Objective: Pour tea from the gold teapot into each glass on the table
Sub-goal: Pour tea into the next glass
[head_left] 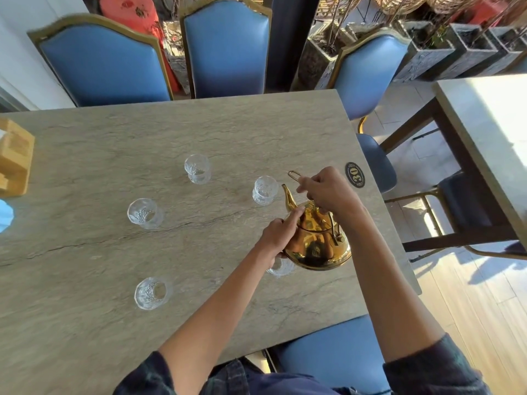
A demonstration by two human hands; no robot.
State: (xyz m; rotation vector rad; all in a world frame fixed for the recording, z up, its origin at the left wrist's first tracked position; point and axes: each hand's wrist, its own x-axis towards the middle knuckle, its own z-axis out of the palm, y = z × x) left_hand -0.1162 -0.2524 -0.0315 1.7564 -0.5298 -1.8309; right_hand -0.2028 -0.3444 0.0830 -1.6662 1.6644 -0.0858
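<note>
The gold teapot (315, 246) is at the right side of the stone table (114, 155), its spout pointing away from me toward a clear glass (264, 190). My right hand (328, 191) grips the teapot's wire handle from above. My left hand (281, 233) rests against the pot's left side with a finger on the lid. Several clear cut glasses stand empty: one far (197, 168), one at mid left (145, 213), one near left (152, 292), and one (281, 267) partly hidden under the teapot and my left hand.
Blue chairs (225, 49) line the far edge, another (368, 72) stands at the right corner. A wooden holder (15, 156) sits at the left edge. A round "30" marker (355, 174) lies near the right edge. A second table (490, 132) stands to the right.
</note>
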